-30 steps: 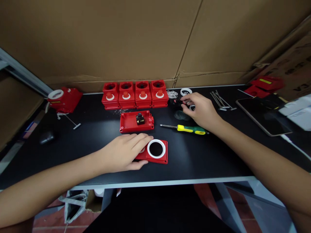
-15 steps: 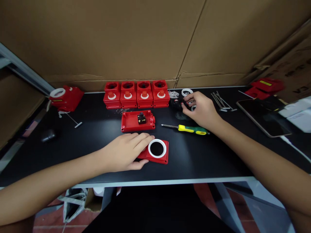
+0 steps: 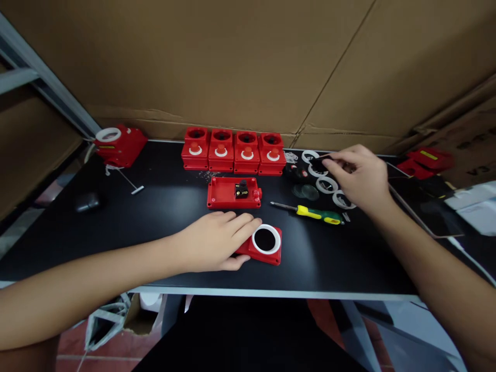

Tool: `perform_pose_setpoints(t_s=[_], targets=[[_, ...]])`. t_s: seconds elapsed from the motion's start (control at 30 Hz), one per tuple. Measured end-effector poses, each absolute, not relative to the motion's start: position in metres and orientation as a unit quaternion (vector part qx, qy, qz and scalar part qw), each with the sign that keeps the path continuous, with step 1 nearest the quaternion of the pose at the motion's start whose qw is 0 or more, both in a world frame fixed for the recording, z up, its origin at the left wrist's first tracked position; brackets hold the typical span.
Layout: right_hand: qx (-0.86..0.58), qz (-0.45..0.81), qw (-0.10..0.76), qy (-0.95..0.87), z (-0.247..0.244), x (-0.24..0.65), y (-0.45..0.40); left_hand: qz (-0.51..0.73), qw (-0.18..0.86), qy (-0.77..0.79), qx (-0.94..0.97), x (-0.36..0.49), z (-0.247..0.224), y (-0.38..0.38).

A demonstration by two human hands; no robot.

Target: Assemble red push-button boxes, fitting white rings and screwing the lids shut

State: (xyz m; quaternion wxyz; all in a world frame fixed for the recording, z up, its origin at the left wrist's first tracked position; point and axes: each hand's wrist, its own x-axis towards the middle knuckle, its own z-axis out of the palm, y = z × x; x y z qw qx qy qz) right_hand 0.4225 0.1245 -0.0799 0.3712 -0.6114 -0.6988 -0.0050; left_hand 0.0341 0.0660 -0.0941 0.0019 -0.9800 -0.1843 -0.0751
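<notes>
My left hand [image 3: 222, 240] lies over the left part of a red box cover [image 3: 277, 257], with fingers on its far side and thumb on the near side. A white ring [image 3: 254, 243] frames the round dark opening in the cover. My right hand [image 3: 358, 173] is closed in a pinch on a small black piece [image 3: 320, 163], whose shape is partly hidden, above several white rings [image 3: 326, 185]. Behind the cover lies an open red box base [image 3: 221, 194] with a black switch block [image 3: 241, 190] inside. A yellow-green screwdriver [image 3: 310, 212] points left beside it.
Several red boxes with orange buttons [image 3: 247, 153] line the back. Clear discs [image 3: 310, 192] and black parts [image 3: 295, 171] lie near the rings. At left are another red box [image 3: 129, 147] and a black mouse [image 3: 87, 202]; at right, a tablet [image 3: 411, 212].
My right hand has moved right from the black parts to above the white rings, uncovering rings and clear discs. My left hand stays on the red cover. The view has shifted slightly.
</notes>
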Motion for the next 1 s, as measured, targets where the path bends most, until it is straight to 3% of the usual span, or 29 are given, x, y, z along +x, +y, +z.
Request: perform_pose_setpoints(t_s=[0.13, 0.23, 0.43, 0.83, 0.93, 1.0], targets=[[-0.569, -0.005, 0.352, -0.743, -0.045, 0.391, 0.115, -0.071, -0.001, -0.182, -0.981, 0.036, -0.094, 0.066], [-0.471, -0.027, 0.292, -0.832, -0.031, 0.354, 0.105, -0.077, 0.003, -0.185, -0.980, 0.035, -0.095, 0.066], [-0.341, -0.157, 0.220, -0.901, -0.047, 0.293, 0.101, -0.086, 0.009, -0.179, -0.980, 0.035, -0.093, 0.066], [-0.244, -0.194, 0.262, -0.914, -0.067, 0.306, 0.117, -0.067, -0.006, -0.195, -0.978, 0.033, -0.090, 0.069], [-0.235, -0.186, 0.210, -0.931, -0.057, 0.313, 0.119, -0.067, -0.016, -0.195, -0.978, 0.031, -0.089, 0.072], [-0.286, -0.144, 0.128, -0.939, -0.044, 0.322, 0.119, -0.069, -0.020, -0.194, -0.978, 0.030, -0.089, 0.073]])
